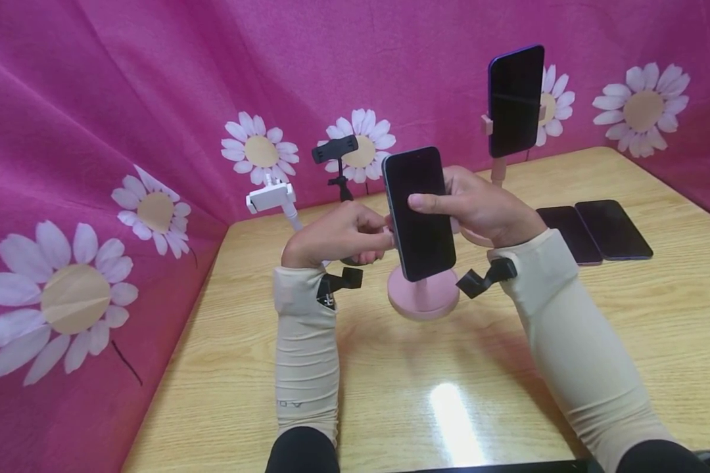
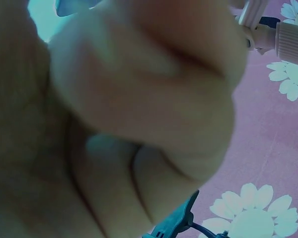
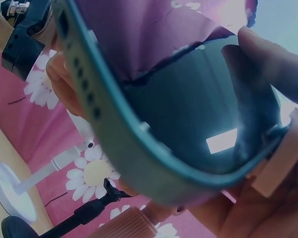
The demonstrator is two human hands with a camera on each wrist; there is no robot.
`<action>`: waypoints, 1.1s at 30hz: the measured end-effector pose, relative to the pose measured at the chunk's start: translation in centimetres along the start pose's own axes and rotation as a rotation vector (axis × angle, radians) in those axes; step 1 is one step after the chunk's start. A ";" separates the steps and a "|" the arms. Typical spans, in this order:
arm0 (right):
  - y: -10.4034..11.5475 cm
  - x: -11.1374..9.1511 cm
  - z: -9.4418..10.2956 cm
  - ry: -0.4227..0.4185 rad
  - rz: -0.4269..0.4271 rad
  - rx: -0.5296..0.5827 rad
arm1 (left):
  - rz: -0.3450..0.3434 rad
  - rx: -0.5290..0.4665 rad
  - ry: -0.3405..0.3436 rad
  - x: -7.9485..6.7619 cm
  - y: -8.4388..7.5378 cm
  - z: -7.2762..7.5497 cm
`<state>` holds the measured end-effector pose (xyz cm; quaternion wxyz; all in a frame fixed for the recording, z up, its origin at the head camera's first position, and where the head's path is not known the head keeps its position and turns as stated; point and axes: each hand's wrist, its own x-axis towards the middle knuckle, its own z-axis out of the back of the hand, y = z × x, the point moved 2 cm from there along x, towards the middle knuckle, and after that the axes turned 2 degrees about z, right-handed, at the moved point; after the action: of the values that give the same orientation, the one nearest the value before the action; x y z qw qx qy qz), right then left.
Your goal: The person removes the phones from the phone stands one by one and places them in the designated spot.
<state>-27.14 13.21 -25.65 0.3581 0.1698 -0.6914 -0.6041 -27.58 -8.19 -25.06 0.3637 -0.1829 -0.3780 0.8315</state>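
A black-screened phone (image 1: 419, 217) with a pale blue-green frame stands tilted in front of a pink phone stand (image 1: 421, 299). My right hand (image 1: 485, 200) grips the phone's right side, its thumb across the screen and its fingers behind. By that edge, the right wrist view shows part of the stand's pink clamp (image 3: 283, 156). At the phone's left edge my left hand (image 1: 346, 233) has its fingers curled and pinches at the stand's holder; the phone partly hides the contact. Curled fingers (image 2: 154, 104) fill the left wrist view.
Behind my left hand are a white phone stand (image 1: 272, 197) and a black one (image 1: 336, 151). Another pink stand at the back right carries an upright phone (image 1: 516, 102). Two phones lie flat on the table at right, one a dark phone (image 1: 613, 228). A flowered pink cloth (image 1: 355, 59) hangs behind.
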 end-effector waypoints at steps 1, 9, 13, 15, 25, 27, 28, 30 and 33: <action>0.0 0.0 0.0 -0.001 0.001 0.004 | 0.005 0.000 -0.002 0.0 0.0 0.0; 0.0 0.1 -0.3 -0.016 -0.006 -0.031 | 0.013 0.012 -0.003 0.0 -0.1 0.0; 0.0 0.2 -0.7 -0.032 -0.019 -0.105 | 0.024 -0.006 -0.002 0.1 -0.1 -0.1; 0.1 0.3 -0.9 -0.037 -0.026 -0.138 | 0.038 -0.013 -0.003 0.1 -0.2 -0.1; 0.9 -0.3 -1.3 -0.026 -0.032 -0.236 | 0.072 -0.025 0.000 0.1 -0.4 0.0; 1.4 -0.7 -1.3 -0.034 -0.020 -0.282 | 0.067 -0.016 0.004 0.2 -0.4 0.0; 1.7 -0.9 -1.3 -0.047 -0.017 -0.309 | 0.063 -0.007 0.006 0.2 -0.4 0.0; 2.3 -1.5 -1.2 -0.077 -0.004 -0.356 | 0.053 0.008 0.010 0.2 -0.4 0.0; 3.3 -2.5 -0.8 -0.130 0.012 -0.390 | 0.043 0.013 0.017 0.1 -0.4 -0.1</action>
<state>-24.19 15.01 -23.24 0.3424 0.0537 -0.5841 -0.7339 -27.42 -7.85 -24.83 0.3501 -0.1956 -0.3654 0.8400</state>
